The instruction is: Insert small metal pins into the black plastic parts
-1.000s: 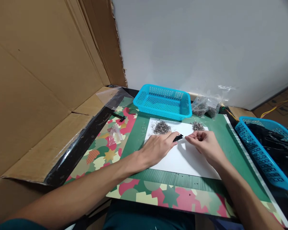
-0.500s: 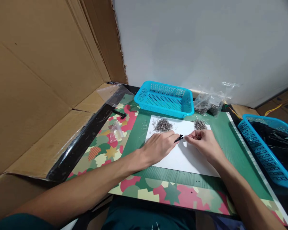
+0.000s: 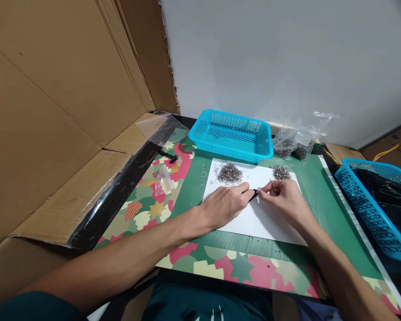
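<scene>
Over the white sheet (image 3: 237, 218), my left hand (image 3: 225, 203) is closed around a small black plastic part (image 3: 253, 195), whose end pokes out past the fingertips. My right hand (image 3: 282, 198) pinches at that end with thumb and forefinger. A thin metal piece (image 3: 272, 185) seems to stick up by its fingers, too small to name surely. Behind my left hand lies a pile of small metal pins (image 3: 230, 173). Another pile of small metal pieces (image 3: 281, 172) sits just behind my right hand.
A blue plastic basket (image 3: 232, 149) stands at the back, beside clear bags of metal pieces (image 3: 300, 149). Another blue basket (image 3: 370, 218) holding black plastic is at the right. A black part (image 3: 167, 156) and a small clear bag (image 3: 163, 180) lie left. Cardboard (image 3: 53, 89) walls the left side.
My right fingertips have come up against the end of the black part, and less of it shows now. My left hand has shifted slightly right. The view has moved a little.
</scene>
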A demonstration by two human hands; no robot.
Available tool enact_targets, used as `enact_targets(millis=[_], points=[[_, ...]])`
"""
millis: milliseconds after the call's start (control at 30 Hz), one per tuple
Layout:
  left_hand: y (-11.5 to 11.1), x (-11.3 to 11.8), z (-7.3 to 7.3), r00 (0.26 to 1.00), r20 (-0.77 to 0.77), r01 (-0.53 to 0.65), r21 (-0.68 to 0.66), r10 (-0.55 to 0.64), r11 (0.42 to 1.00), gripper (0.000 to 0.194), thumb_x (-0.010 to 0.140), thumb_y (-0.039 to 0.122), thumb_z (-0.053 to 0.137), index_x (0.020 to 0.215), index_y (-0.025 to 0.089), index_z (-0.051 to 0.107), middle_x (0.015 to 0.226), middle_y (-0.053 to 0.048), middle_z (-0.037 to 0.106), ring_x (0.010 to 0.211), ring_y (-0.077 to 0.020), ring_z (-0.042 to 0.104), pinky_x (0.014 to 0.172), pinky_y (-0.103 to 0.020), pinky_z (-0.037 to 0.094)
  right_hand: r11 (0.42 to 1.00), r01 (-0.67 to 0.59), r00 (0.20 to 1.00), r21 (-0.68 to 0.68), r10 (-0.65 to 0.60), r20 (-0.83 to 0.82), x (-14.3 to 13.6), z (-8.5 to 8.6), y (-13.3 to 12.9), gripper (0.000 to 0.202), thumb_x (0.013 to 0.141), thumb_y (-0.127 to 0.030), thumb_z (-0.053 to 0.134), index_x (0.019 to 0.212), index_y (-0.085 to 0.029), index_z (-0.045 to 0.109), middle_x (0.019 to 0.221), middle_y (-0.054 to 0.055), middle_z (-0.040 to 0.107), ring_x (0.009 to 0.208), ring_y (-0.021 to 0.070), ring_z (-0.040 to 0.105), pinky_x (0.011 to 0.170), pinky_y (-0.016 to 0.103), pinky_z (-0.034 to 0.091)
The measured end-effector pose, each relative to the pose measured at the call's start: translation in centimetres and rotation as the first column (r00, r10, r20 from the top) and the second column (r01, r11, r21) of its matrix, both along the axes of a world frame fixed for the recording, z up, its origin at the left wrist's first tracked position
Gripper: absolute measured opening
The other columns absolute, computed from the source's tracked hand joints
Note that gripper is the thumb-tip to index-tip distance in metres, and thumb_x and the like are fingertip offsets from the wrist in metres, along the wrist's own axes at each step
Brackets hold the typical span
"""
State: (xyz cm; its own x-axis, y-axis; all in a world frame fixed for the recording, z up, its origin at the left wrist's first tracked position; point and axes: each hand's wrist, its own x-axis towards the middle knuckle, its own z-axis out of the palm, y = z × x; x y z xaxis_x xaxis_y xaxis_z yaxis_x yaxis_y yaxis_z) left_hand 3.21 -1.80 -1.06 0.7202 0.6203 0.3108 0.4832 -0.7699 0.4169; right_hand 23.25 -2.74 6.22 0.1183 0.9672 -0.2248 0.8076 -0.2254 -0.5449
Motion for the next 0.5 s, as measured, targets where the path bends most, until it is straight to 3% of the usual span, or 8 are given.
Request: enact_targets(millis=[233, 500], points=[[-0.18, 0.17, -0.17, 1.0, -0.028, 0.0, 0.071, 0.001, 0.998, 0.023, 0.098, 0.006, 0.048, 0.113, 0.017, 0.062, 0.101, -0.004, 0.064, 0.075, -0.0185, 0.065, 0.052, -0.033, 0.039, 1.0, -0.021, 0.999, -0.012, 0.022, 0.032, -0.22, 0.04, -0.03, 0.04, 0.066, -0.051, 0.062, 0.063, -0.012, 0.071, 0.05, -0.002, 0.038, 0.052, 0.0105, 0.029, 0.05, 0.027, 0.018], [-0.17, 0.3, -0.49, 1.0, -0.001, -0.007, 0.046, 0.007, 0.999, 0.021, 0.1, 0.01, 0.048, 0.114, 0.015, 0.063, 0.1, -0.004, 0.065, 0.08, -0.0186, 0.067, 0.058, -0.033, 0.047, 0.999, -0.032, 0.998, 0.03, 0.031, 0.048, 0.08, -0.54, -0.23, 0.047, 0.072, -0.059, 0.063, 0.066, -0.013, 0.068, 0.053, 0.002, 0.047, 0.054, 0.0116, 0.033, 0.05, 0.027, 0.02]])
